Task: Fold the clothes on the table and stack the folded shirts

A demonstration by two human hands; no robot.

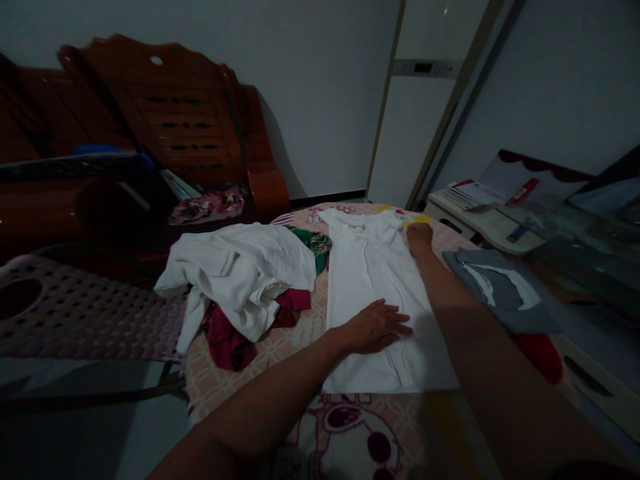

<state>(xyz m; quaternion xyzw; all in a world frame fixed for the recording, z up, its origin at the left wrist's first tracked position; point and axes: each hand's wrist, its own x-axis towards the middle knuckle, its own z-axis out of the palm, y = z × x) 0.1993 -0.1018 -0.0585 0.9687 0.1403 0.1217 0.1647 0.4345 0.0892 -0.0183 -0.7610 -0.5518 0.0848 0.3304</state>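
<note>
A white garment, seemingly a shirt (pixel 350 300), lies spread lengthwise on the patterned tablecloth (pixel 295 393), its side folded in toward the middle. My left hand (pixel 376 327) rests flat on its lower half, fingers stretched out. At the far right corner of the shirt, my right hand (pixel 419 237) is closed with its fingers curled on the cloth edge; the fingertips are partly hidden. To the left, a rumpled heap of white clothing (pixel 245 267) covers dark red cloth (pixel 230 340) and a green patterned piece (pixel 315 247).
Folded grey clothing (pixel 500 287) with a white print lies right of my right forearm. A woven chair (pixel 100 300) stands at the left, with a wooden bench (pixel 175 113) behind. Papers lie on a white cabinet (pixel 515 230) at the right. A tall white appliance (pixel 415 127) stands behind the table.
</note>
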